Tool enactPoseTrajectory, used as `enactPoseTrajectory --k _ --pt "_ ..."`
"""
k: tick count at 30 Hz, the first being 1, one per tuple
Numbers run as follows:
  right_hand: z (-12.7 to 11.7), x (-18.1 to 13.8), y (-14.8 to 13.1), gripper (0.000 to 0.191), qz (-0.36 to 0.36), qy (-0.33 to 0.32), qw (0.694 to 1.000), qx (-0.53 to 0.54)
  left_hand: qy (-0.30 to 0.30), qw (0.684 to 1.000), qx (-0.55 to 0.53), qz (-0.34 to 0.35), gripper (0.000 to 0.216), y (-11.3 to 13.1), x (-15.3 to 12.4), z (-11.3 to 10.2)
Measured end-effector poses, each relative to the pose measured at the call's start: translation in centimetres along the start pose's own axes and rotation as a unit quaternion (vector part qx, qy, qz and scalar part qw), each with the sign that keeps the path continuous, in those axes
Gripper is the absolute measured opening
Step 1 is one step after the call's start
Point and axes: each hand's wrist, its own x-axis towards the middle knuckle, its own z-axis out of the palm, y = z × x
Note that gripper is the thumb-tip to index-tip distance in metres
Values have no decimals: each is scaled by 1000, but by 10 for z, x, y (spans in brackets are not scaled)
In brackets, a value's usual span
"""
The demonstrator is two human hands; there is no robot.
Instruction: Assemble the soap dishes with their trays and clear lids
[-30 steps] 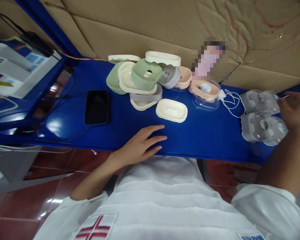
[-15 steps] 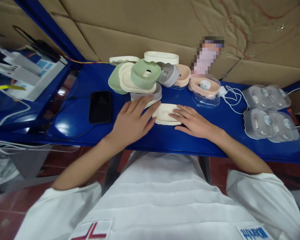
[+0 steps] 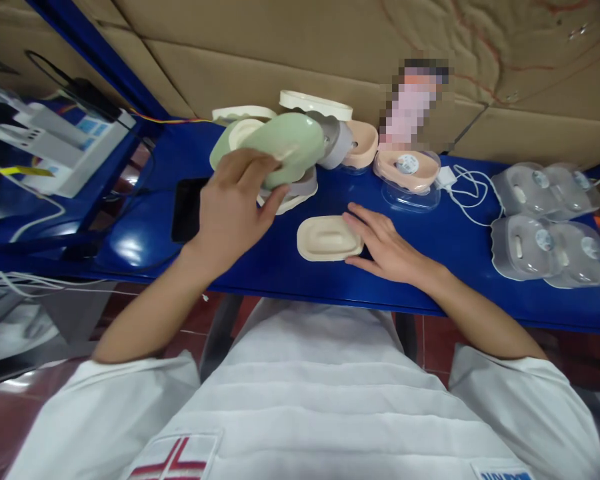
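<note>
My left hand (image 3: pixel 233 203) pinches the near edge of a pale green soap dish (image 3: pixel 297 143), tilted above the pile. My right hand (image 3: pixel 387 247) holds the right end of a cream oval dish (image 3: pixel 327 238), thumb at its near edge and fingers at the far edge. That cream piece lies on the blue table, showing a long raised ridge in its middle. Under and behind the lifted green dish are another green dish (image 3: pixel 221 148), a cream part (image 3: pixel 243 132) and a grey dish (image 3: pixel 336 143), partly hidden.
Cream rims (image 3: pixel 316 105) and peach dishes (image 3: pixel 363 145) stand along the cardboard back. Clear-packed grey dishes (image 3: pixel 523 247) sit at the right, near a white cable (image 3: pixel 473 193). A black phone (image 3: pixel 186 210) lies left, beside a white power strip (image 3: pixel 87 150). The blue table (image 3: pixel 275 280) ends close to my body.
My left hand has left the cream dish, moved up and left, and tilted the green dish up from the pile. The cream dish has shifted slightly toward me, still at my right hand.
</note>
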Motion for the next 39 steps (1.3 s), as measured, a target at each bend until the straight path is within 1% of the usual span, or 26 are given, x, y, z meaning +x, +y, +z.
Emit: enactPoseTrajectory --k 2,5,6,8,10,12,16,19,23,26,28,30,32,35,37,39 --pt "-1 -1 0 89 21 27 999 -6 -10 997 -75 27 33 11 -21 -2" --pt "-3 -1 0 92 60 59 996 -18 -73 976 -175 109 30 19 -43 9" --pt "-3 0 -1 90 70 62 995 -26 -92 967 -198 134 28 20 -47 14" --pt "-5 0 -2 82 70 47 995 -47 -118 954 -226 160 27 21 -53 23" --pt "-6 2 -3 73 41 13 998 -52 -135 949 -228 168 26 21 -56 29" --pt "-5 3 -3 69 2 -19 999 -38 -144 951 -213 175 26 21 -59 33" --pt "-1 5 0 65 -28 -47 998 -18 -147 953 -193 180 26 19 -64 36" --pt "2 6 2 64 -33 -55 998 -20 -160 953 -186 180 23 16 -66 37" --pt "4 6 0 63 -29 -63 997 -26 -154 957 -163 182 17 15 -66 38" --pt "3 5 0 64 -43 -48 998 -20 -151 958 -163 180 14 15 -67 37" --pt "-2 7 2 61 -52 -25 998 -10 -146 958 -170 178 12 16 -67 36" --pt "-11 15 8 54 -35 11 999 -19 -139 958 -174 178 11 17 -67 35" --pt "-21 30 17 52 14 57 997 -47 -133 958 -174 183 11 17 -68 33" --pt "-33 62 38 56 88 116 986 -80 -125 959 -171 186 12 18 -68 32" --pt "-36 84 54 63 118 124 981 -96 -122 960 -171 183 13 18 -69 31" --pt "-37 102 67 74 145 116 976 -117 -119 961 -172 180 13 17 -69 31"
